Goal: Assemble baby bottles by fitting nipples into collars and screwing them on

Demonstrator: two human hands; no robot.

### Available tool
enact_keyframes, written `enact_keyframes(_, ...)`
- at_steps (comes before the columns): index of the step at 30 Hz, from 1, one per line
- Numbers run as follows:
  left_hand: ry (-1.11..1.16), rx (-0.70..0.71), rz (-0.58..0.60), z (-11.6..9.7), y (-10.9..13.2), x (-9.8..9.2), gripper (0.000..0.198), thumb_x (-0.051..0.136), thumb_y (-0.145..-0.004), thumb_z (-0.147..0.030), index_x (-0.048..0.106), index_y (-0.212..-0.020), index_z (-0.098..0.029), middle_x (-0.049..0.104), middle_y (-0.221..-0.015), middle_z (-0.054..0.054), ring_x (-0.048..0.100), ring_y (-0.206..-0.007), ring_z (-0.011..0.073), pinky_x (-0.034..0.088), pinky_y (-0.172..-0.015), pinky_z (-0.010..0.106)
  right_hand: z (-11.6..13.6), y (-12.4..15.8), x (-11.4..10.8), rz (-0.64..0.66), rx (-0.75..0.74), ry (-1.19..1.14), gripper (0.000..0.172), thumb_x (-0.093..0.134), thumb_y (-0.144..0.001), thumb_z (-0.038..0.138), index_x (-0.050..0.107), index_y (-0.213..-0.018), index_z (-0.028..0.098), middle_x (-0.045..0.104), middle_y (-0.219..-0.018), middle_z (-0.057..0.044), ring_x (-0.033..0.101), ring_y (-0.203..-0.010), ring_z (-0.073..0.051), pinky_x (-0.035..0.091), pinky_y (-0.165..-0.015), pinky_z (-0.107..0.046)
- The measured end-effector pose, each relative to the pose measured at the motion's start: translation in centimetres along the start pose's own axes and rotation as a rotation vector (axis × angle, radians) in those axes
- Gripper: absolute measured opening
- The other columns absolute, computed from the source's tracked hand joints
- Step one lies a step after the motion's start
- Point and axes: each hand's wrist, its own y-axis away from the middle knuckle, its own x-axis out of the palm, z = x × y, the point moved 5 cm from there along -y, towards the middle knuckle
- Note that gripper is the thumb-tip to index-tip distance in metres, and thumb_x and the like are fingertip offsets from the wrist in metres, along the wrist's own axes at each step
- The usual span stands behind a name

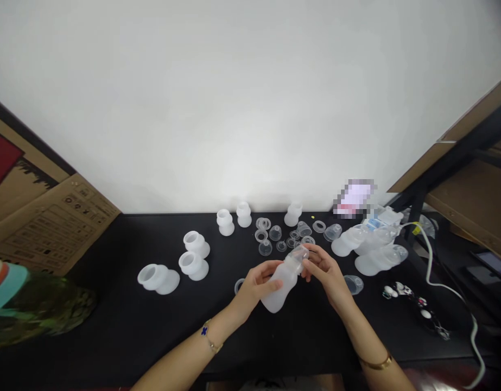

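A frosted white baby bottle (277, 290) is held tilted over the table, its top pointing up and to the right. My left hand (260, 279) is closed around its body. The fingers of my right hand (319, 266) grip the clear dome cap (297, 254) at the bottle's top; part of the cap is hidden by them. Behind my hands lie several loose clear caps (265, 248) and rings (319, 226). Another clear cap (353, 284) lies beside my right wrist, and a ring (239, 285) is partly covered by my left hand.
Open white bottles stand at left (158, 278) and along the wall (224, 221). Capped bottles (380, 259) lie at right, near a phone (354, 198), a beaded strap (417, 307) and a white cable (431, 255). A cardboard box (71, 228) and a large jar (38, 309) stand far left.
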Motion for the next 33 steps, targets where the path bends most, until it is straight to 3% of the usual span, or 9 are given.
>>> enact_keyframes(5, 0.088, -0.019, -0.006, 0.1, 0.1, 0.0, 0.043, 0.081, -0.077, -0.031, 0.069, -0.117, -0.020, 0.071, -0.116, 0.010, 0.064, -0.106, 0.0265, 0.048, -0.090, 0.033, 0.0, 0.3, 0.4, -0.002, -0.127, 0.206, 0.059, 0.070, -0.088, 0.041, 0.047, -0.141, 0.029, 0.070, -0.109, -0.007, 0.062, -0.069, -0.015, 0.051, -0.059, -0.028)
enact_keyframes(9, 0.164, -0.034, -0.008, -0.1, 0.2, 0.2, 0.048, 0.080, -0.078, -0.031, 0.064, -0.122, -0.021, 0.071, -0.111, 0.009, 0.068, -0.097, 0.0261, 0.050, -0.086, 0.036, 0.0, 0.7, 1.2, 0.093, -0.172, 0.345, 0.068, 0.072, -0.088, 0.038, 0.040, -0.148, 0.032, 0.068, -0.119, -0.008, 0.063, -0.073, -0.016, 0.053, -0.066, -0.031)
enact_keyframes(15, 0.145, 0.008, 0.015, -0.3, 0.3, 0.2, 0.058, 0.079, -0.078, -0.029, 0.057, -0.132, -0.024, 0.070, -0.106, 0.007, 0.066, -0.096, 0.0234, 0.050, -0.081, 0.031, -0.5, 1.1, 2.7, 0.286, -0.097, 0.392, 0.110, 0.081, -0.079, 0.037, 0.006, -0.159, 0.036, 0.066, -0.126, -0.008, 0.064, -0.079, -0.018, 0.051, -0.059, -0.028)
enact_keyframes(18, 0.125, 0.037, 0.043, 0.0, 0.1, 0.1, 0.065, 0.080, -0.077, -0.029, 0.055, -0.136, -0.027, 0.069, -0.110, 0.006, 0.065, -0.098, 0.0246, 0.050, -0.085, 0.034, -0.8, 1.2, 3.2, 0.343, -0.055, 0.364, 0.123, 0.085, -0.075, 0.037, -0.004, -0.159, 0.036, 0.064, -0.130, -0.009, 0.065, -0.081, -0.018, 0.051, -0.060, -0.028)
enact_keyframes(23, 0.033, 0.089, 0.082, 0.2, 0.0, 0.0, 0.072, 0.082, -0.076, -0.028, 0.051, -0.142, -0.031, 0.066, -0.119, 0.007, 0.064, -0.105, 0.0265, 0.047, -0.093, 0.038, -1.0, 1.3, 3.4, 0.363, 0.001, 0.285, 0.129, 0.087, -0.072, 0.034, -0.009, -0.159, 0.038, 0.059, -0.137, -0.012, 0.066, -0.078, -0.017, 0.050, -0.060, -0.027)
enact_keyframes(33, 0.042, 0.034, 0.177, 0.1, 0.1, 0.8, 0.083, 0.080, -0.081, -0.029, 0.037, -0.152, -0.034, 0.066, -0.130, 0.009, 0.063, -0.115, 0.0288, 0.045, -0.100, 0.043, -1.4, 1.6, 3.5, 0.403, 0.127, 0.098, 0.127, 0.087, -0.074, 0.030, -0.008, -0.156, 0.047, 0.053, -0.142, -0.010, 0.065, -0.072, -0.011, 0.050, -0.058, -0.023)
